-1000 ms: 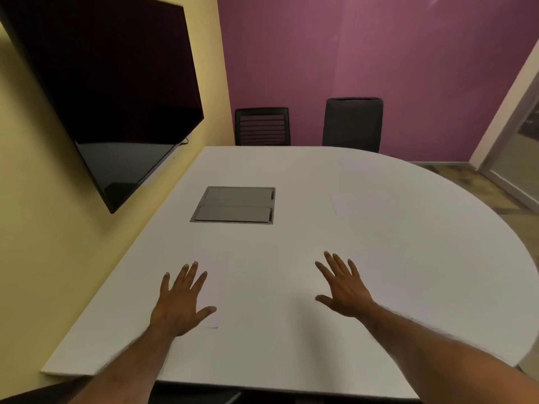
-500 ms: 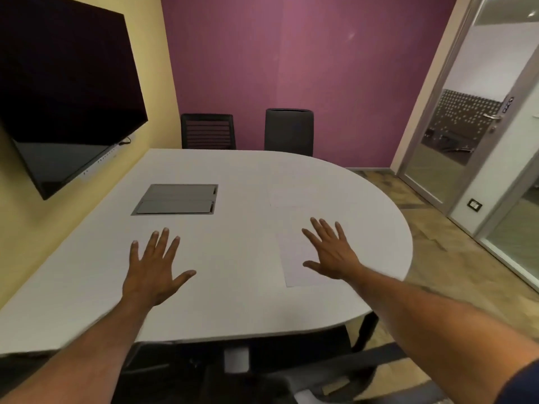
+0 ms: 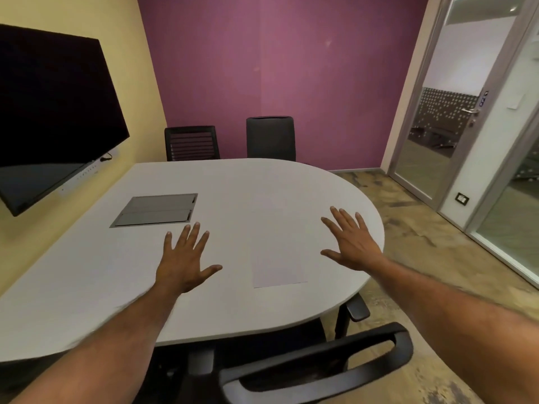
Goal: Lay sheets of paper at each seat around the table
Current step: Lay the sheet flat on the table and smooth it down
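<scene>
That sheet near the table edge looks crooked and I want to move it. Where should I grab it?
The sheet lies flat on the table, so there is no raised part to pinch. Its near short edge is closest to the rim. Probably best: press down with the right hand, slide it toward you past the rim, then pinch the overhang.

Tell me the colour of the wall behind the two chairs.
Purple-magenta wall, plain and unpatterned, seen best in the head view.
</scene>
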A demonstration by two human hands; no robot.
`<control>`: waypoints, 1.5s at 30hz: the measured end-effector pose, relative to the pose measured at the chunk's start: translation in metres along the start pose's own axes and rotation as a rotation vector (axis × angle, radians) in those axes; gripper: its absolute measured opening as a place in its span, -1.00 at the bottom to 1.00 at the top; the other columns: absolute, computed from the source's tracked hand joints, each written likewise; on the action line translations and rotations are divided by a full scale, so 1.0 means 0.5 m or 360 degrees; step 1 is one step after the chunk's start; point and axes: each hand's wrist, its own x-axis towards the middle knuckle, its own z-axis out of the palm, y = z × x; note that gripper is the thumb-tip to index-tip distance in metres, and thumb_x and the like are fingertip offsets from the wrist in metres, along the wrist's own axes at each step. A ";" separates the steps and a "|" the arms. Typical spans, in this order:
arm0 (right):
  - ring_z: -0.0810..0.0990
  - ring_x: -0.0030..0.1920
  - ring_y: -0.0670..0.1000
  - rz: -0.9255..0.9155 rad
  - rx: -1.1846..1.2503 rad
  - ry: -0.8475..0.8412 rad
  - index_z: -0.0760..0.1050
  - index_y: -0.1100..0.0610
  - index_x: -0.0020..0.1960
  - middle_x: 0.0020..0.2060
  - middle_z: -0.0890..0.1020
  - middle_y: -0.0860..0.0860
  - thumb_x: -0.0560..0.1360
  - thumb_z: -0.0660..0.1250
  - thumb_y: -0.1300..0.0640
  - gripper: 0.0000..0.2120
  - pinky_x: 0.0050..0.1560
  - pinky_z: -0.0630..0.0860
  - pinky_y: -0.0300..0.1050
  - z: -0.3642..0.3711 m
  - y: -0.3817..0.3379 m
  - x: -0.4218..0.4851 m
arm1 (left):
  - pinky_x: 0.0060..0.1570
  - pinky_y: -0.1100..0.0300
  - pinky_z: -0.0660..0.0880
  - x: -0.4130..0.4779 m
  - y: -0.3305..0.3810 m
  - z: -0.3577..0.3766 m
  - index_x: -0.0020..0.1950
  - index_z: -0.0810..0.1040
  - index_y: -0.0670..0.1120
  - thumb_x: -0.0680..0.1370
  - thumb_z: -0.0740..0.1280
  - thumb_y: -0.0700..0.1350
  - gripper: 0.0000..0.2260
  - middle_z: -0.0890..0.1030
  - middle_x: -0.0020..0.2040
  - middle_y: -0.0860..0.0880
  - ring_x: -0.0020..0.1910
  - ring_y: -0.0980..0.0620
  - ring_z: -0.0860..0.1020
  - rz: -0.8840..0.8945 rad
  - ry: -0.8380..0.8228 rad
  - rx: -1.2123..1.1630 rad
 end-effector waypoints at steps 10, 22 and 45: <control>-0.14 0.59 0.12 -0.0091 -0.0013 -0.0030 -0.09 -0.04 0.59 0.59 -0.13 0.08 0.51 0.13 -0.36 -0.19 0.49 -0.28 0.16 0.043 0.321 -0.005 | 0.47 -0.23 -0.21 0.158 0.415 -0.021 0.60 -0.13 0.02 0.41 -0.23 0.52 -0.11 -0.21 0.60 -0.07 0.58 -0.08 -0.20 0.0067 -0.0004 -0.0060; -0.12 0.59 0.12 -0.0156 -0.0012 -0.0029 -0.10 -0.05 0.59 0.59 -0.12 0.09 0.50 0.11 -0.38 -0.19 0.52 -0.20 0.25 0.088 0.596 0.017 | 0.48 -0.23 -0.15 0.298 0.637 -0.071 0.59 0.01 0.01 0.44 -0.13 0.53 -0.12 -0.09 0.60 -0.04 0.59 -0.07 -0.08 0.0149 0.0132 -0.0141; -0.13 0.59 0.10 -0.0498 0.0099 -0.0022 -0.11 -0.05 0.59 0.59 -0.12 0.07 0.51 0.13 -0.36 -0.19 0.49 -0.31 0.16 0.258 1.031 0.378 | 0.50 -0.26 -0.07 0.721 0.968 0.037 0.59 0.08 0.00 0.44 -0.11 0.54 -0.12 -0.03 0.60 -0.06 0.58 -0.09 -0.01 -0.0041 0.0010 -0.0196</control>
